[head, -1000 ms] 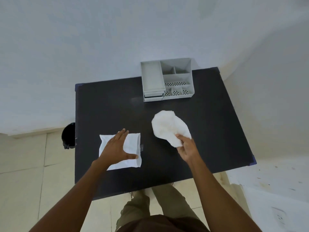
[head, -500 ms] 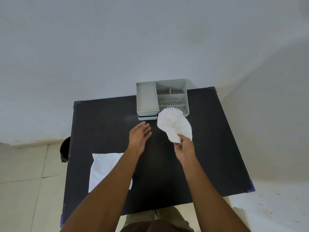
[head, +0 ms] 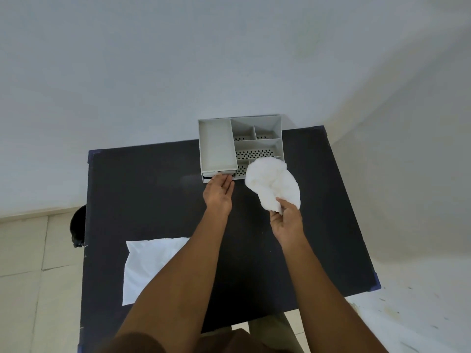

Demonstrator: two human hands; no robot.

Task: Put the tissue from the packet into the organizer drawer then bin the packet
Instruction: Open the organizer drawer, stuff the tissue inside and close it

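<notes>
Up at the far edge of the black desk [head: 158, 189] stands the grey organizer [head: 240, 146], its top divided into open compartments, with the drawer [head: 218, 176] low on its near left face. The left hand [head: 218, 194] reaches to that drawer front with fingers extended and loosely apart, fingertips [head: 224, 177] touching or just short of it (which of the two cannot be told); its grip closes on nothing. The right hand [head: 286, 222] is to the right and a little nearer, its grip pinched shut on the lower end of the crumpled white tissue [head: 272, 186]. From that pinch the tissue billows up and away toward the far side, its top edge overlapping the organizer's near right corner in the view. So the tissue sits just right of the left hand and above the right hand's fingers. Back at the near left of the desk lies the flat white packet [head: 145, 266], partly hidden under the left forearm and well apart from both hands. A dark bin [head: 77, 229] stands on the floor against the desk's left side.
</notes>
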